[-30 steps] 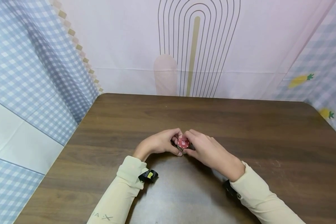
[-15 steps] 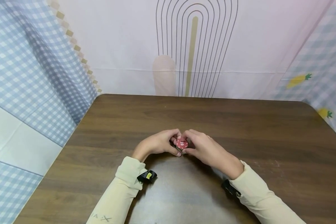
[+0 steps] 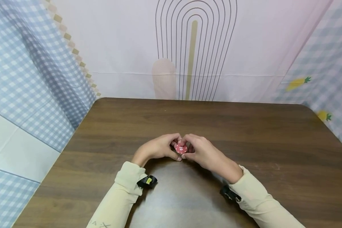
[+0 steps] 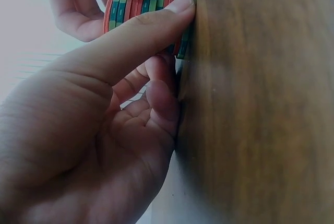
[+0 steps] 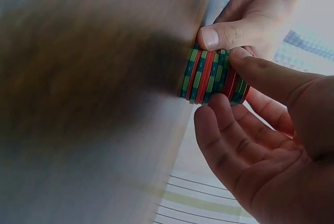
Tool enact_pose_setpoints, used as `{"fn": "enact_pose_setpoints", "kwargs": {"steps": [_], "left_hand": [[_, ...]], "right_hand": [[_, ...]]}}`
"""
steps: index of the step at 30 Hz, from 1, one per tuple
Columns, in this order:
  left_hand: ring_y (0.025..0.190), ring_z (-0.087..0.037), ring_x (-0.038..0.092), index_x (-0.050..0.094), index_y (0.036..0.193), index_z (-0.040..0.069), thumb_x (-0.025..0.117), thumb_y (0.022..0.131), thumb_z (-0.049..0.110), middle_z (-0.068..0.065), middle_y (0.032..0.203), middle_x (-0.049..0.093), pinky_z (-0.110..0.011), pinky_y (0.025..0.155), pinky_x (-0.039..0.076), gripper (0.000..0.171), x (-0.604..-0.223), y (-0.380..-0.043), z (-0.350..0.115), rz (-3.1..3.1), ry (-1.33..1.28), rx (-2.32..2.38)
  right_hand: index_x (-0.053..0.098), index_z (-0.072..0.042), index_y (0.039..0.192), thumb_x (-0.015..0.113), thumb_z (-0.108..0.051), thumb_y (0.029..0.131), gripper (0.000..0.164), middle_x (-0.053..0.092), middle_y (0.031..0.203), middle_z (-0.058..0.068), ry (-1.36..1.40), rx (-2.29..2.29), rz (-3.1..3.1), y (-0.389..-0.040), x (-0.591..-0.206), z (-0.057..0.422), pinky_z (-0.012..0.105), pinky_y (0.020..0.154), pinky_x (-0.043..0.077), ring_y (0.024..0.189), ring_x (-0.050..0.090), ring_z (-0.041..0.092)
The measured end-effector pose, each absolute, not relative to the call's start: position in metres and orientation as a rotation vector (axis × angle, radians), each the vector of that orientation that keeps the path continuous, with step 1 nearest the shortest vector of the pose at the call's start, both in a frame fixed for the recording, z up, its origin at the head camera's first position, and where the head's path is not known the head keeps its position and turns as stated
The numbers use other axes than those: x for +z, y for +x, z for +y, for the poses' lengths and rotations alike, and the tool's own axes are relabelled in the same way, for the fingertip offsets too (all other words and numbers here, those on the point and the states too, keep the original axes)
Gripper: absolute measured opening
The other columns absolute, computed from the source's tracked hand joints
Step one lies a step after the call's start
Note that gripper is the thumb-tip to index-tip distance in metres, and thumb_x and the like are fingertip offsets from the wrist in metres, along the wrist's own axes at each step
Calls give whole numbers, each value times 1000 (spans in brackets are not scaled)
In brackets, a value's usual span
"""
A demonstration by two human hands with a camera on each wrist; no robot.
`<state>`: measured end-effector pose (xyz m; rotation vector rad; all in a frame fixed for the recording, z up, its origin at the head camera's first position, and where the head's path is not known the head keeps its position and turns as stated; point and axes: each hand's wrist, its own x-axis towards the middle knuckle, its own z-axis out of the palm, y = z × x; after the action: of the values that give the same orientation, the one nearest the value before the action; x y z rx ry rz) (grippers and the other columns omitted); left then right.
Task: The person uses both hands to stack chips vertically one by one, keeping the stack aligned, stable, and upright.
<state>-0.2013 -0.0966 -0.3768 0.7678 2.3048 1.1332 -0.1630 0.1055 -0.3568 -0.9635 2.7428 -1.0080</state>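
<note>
A stack of red and green poker chips [image 5: 211,80] stands upright on the table, its top chip red with white dots and a white 10 in the head view. My left hand [image 3: 161,147] grips the stack from the left, the thumb [image 4: 177,10] along its lower part near the tabletop. From the other side my right hand [image 3: 203,152] holds the upper part, its thumb [image 5: 248,59] on the chips' edges and an index finger bent over the top chip's far edge. The left hand's far fingers are partly hidden behind the stack in the right wrist view.
The brown wooden table [image 3: 231,126] spreads around both hands. Behind it hangs a pale curtain [image 3: 125,47] with line arches, and a blue checked cloth [image 3: 54,63] drapes the left side. Each forearm wears a black wrist strap [image 3: 147,182].
The head view has shifted a little, so table, hands and chips appear slightly further left and lower. Both hands keep almost the same hold on the stack.
</note>
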Motion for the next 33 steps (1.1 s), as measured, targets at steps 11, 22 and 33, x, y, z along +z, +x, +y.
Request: {"fn": "enact_pose_setpoints", "kwargs": {"steps": [11, 22, 33], "left_hand": [[85, -11, 61, 57, 100, 12, 87, 74, 10, 2, 91, 66, -28, 80, 48, 40, -379, -201, -95, 2292, 770, 1137], [85, -12, 62, 57, 99, 12, 87, 74, 8, 1, 90, 67, -28, 82, 48, 40, -375, -198, -92, 2280, 753, 1140], [88, -13, 61, 57, 106, 12, 87, 74, 12, 1, 94, 66, -30, 85, 47, 44, -373, -199, -91, 2317, 735, 1121]], "right_hand": [[63, -10, 105, 82, -10, 81, 31, 64, 96, -3, -974, -1008, 2756, -161, -360, 108, 28, 71, 55, 81, 63, 11], [63, -17, 104, 76, -22, 89, 20, 62, 92, -9, -887, -907, 2819, -154, -353, 108, 24, 67, 50, 78, 60, 8], [61, -15, 110, 71, -22, 92, 22, 61, 100, -6, -916, -853, 2825, -155, -350, 109, 24, 71, 52, 87, 62, 9]]}}
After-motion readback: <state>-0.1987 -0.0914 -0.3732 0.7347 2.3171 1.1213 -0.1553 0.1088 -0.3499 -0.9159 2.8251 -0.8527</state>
